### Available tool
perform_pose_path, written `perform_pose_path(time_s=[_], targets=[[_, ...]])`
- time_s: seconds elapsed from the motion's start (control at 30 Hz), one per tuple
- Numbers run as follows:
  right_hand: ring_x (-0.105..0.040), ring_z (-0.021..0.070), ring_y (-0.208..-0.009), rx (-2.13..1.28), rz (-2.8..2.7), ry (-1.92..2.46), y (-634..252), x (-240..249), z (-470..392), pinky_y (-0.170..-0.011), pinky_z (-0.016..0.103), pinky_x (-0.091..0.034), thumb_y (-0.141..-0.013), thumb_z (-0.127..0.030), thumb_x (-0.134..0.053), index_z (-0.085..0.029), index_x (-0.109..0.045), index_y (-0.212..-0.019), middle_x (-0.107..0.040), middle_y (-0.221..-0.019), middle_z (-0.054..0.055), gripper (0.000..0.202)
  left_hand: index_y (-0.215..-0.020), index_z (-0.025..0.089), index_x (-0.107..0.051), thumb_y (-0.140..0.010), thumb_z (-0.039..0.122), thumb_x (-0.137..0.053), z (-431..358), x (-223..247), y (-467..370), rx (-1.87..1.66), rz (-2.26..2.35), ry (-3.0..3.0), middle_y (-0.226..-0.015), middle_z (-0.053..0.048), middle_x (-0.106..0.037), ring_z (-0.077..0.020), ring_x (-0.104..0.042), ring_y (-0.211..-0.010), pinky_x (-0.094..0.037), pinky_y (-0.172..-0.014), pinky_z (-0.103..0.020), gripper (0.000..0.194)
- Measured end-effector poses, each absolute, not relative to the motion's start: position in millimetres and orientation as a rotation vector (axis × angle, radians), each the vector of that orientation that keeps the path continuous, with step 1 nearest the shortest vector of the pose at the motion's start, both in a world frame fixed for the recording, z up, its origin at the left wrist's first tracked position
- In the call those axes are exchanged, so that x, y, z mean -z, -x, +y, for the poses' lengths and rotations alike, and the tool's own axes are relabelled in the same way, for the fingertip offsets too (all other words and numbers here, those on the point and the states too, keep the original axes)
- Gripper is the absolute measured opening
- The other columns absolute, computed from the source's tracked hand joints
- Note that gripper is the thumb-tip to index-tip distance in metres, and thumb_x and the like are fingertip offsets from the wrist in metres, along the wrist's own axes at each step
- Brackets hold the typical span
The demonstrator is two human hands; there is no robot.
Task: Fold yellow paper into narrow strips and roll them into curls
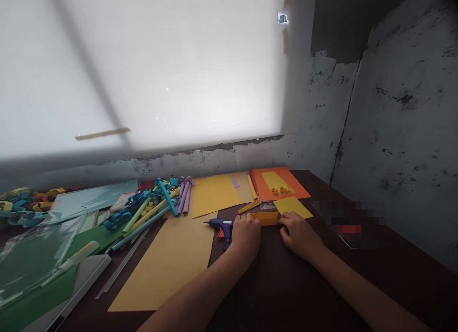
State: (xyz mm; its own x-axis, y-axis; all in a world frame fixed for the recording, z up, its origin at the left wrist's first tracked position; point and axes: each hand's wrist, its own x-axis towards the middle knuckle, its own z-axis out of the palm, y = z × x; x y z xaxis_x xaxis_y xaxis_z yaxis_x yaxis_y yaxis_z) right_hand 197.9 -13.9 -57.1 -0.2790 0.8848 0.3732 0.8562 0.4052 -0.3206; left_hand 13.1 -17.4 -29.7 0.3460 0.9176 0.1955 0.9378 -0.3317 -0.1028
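My left hand [247,233] rests on the dark table with its fingers curled over the left end of a yellow-orange paper strip [267,219]. At the strip's right end, my right hand [299,232] has its fingers bent and closed on the paper; the fingertips are partly hidden. A blue hot glue gun [224,223] with an orange trigger lies just left of my left hand, nozzle pointing left. Beyond my right hand is a small yellow sheet [295,206]. Two rolled yellow paper tubes [249,206] lie just behind the strip.
A large tan sheet [171,265] covers the left-centre. Farther back are a yellow sheet [214,193], an orange sheet [300,188] with yellow curls [281,191], and purple paper tubes [185,198]. Coloured tubes, curls and green sheets [96,241] crowd the left. Walls border the table.
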Motion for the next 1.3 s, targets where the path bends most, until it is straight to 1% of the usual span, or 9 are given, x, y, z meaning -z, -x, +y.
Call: perform_pose_path(time_s=[0.3,0.5,0.6,0.8,0.9,1.03,1.1,1.17,1.3], targets=[[-0.061,0.0254,-0.097,-0.094,-2.146,1.445,-199,60,-13,-0.091,0.038,-0.047,-0.085,-0.008,-0.049,-0.018,-0.069,-0.086,-0.068,-0.095,0.009,0.023,-0.098,0.012,-0.077,-0.094,0.009,-0.048,-16,24,-9,0.131,-1.678,2.425,-0.100,-0.016,-0.071,-0.0290,-0.068,-0.095,-0.049,-0.083,-0.040,0.029],[-0.057,0.0283,-0.123,-0.078,-1.965,1.273,-199,54,-7,-0.103,0.042,-0.046,-0.085,-0.012,-0.050,-0.021,-0.059,-0.099,-0.064,-0.128,0.012,0.020,-0.093,0.015,-0.077,-0.095,0.009,-0.050,-11,23,-4,0.160,-1.553,2.498,-0.101,-0.014,-0.071,-0.0282,-0.066,-0.098,-0.048,-0.087,-0.039,0.028],[-0.065,0.0262,-0.108,-0.166,-2.003,1.258,-198,53,-3,-0.093,0.040,-0.049,-0.089,-0.014,-0.047,-0.023,-0.055,-0.109,-0.069,-0.114,0.009,0.023,-0.094,0.019,-0.076,-0.095,0.011,-0.052,-7,26,-1,0.191,-1.494,2.533,-0.101,-0.012,-0.071,-0.0266,-0.065,-0.097,-0.047,-0.089,-0.039,0.025],[-0.069,0.0223,-0.079,-0.324,-1.905,1.276,-199,50,-5,-0.073,0.034,-0.050,-0.091,-0.023,-0.048,-0.025,-0.051,-0.101,-0.069,-0.088,0.003,0.011,-0.100,0.021,-0.074,-0.097,0.016,-0.053,-10,28,-4,0.403,-1.374,2.587,-0.106,-0.010,-0.067,-0.0246,-0.063,-0.100,-0.048,-0.092,-0.038,0.022],[-0.072,0.0212,-0.076,-0.533,-1.650,1.239,-201,47,-8,-0.071,0.032,-0.054,-0.087,-0.029,-0.056,-0.026,-0.048,-0.102,-0.070,-0.087,0.001,0.017,-0.111,0.023,-0.071,-0.099,0.026,-0.055,-17,25,-9,0.719,-1.436,2.499,-0.120,-0.011,-0.062,-0.0259,-0.059,-0.112,-0.049,-0.098,-0.039,0.020],[-0.076,0.0207,-0.074,-0.878,-1.422,1.108,-202,46,-10,-0.069,0.031,-0.058,-0.082,-0.037,-0.068,-0.027,-0.042,-0.106,-0.069,-0.094,0.000,0.036,-0.128,0.025,-0.065,-0.096,0.036,-0.063,-23,21,-14,1.153,-1.594,2.371,-0.148,-0.013,-0.047,-0.0317,-0.051,-0.132,-0.045,-0.109,-0.047,0.034],[-0.076,0.0197,-0.074,-1.011,-1.392,1.023,-201,46,-11,-0.073,0.032,-0.060,-0.080,-0.040,-0.072,-0.028,-0.040,-0.105,-0.068,-0.098,0.000,0.043,-0.131,0.025,-0.062,-0.096,0.037,-0.064,-21,22,-15,1.354,-1.684,2.500,-0.143,-0.013,-0.054,-0.0270,-0.063,-0.119,-0.053,-0.101,-0.042,0.038],[-0.076,0.0185,-0.074,-1.109,-1.408,0.958,-200,44,-14,-0.075,0.034,-0.061,-0.079,-0.043,-0.073,-0.028,-0.038,-0.105,-0.067,-0.102,0.000,0.046,-0.125,0.021,-0.065,-0.095,0.030,-0.062,-17,25,-15,1.555,-1.698,2.686,-0.120,-0.009,-0.069,-0.0203,-0.070,-0.098,-0.058,-0.088,-0.033,0.031],[-0.072,0.0183,-0.072,-1.071,-1.573,1.001,-197,41,-20,-0.070,0.034,-0.059,-0.083,-0.042,-0.069,-0.028,-0.040,-0.107,-0.067,-0.092,-0.001,0.040,-0.106,0.019,-0.072,-0.086,0.006,-0.055,-9,30,-12,1.676,-1.682,2.726,-0.096,-0.003,-0.075,-0.0154,-0.070,-0.084,-0.056,-0.078,-0.025,0.029]])
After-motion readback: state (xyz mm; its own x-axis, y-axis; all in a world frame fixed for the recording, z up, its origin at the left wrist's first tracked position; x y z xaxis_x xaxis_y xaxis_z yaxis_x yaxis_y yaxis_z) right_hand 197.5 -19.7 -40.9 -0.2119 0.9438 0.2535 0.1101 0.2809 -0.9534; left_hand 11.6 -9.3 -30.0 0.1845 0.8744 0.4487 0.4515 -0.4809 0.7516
